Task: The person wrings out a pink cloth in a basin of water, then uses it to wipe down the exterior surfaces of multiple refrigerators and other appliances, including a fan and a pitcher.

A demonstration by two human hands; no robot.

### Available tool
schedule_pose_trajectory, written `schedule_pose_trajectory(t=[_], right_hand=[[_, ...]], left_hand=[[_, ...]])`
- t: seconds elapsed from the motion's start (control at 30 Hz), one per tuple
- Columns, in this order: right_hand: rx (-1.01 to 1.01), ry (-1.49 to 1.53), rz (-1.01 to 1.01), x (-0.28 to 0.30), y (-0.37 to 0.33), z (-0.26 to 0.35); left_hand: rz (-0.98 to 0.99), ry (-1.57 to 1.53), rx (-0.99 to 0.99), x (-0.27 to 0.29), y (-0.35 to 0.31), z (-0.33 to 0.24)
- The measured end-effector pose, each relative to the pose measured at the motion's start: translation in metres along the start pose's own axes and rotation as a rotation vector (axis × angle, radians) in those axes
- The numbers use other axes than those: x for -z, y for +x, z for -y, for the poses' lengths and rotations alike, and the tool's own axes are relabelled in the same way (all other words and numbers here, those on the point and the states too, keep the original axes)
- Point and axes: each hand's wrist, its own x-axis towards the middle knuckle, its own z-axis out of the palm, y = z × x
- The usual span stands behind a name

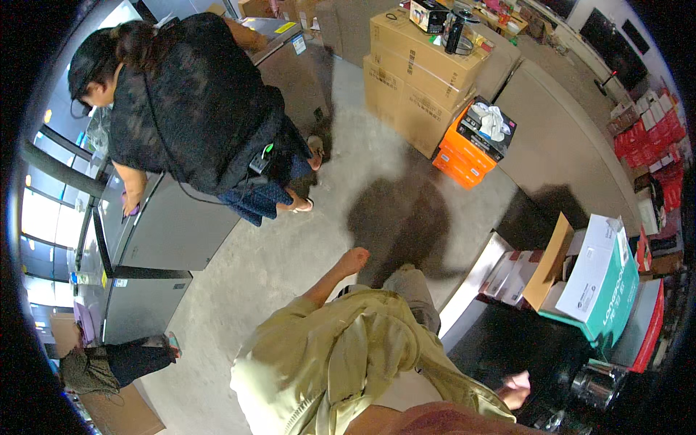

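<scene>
Head view: cannot tell grip of left hand point(355, 259), floor point(246, 279) below fingers, or right hand point(515, 392), shiny canister point(598, 384) right of fingers.

The fingers of the left hand point(354, 259) have open passage over the grey floor point(254, 279). Farther ahead, stacked brown cartons point(417, 61) and orange boxes point(461, 161) stand in the way; at the left, grey cabinets point(174, 228) and a person in black point(199, 101) close the path. To the right of the right hand point(514, 392), a shiny metal canister point(598, 384) and an open teal-and-white carton point(615, 304) limit the room over the black worktop point(536, 344).
</scene>
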Motion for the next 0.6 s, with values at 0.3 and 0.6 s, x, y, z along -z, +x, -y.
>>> schedule_pose_trajectory(t=[0.3,0.6], right_hand=[[-0.448,0.29,1.13,-0.433,-0.016,0.007],[-0.369,0.151,1.96,-0.681,-0.047,0.181]], left_hand=[[0.269,-0.099,-0.159,0.016,0.181,-0.202],[-0.295,-0.946,-0.263,0.135,0.308,-0.254]])
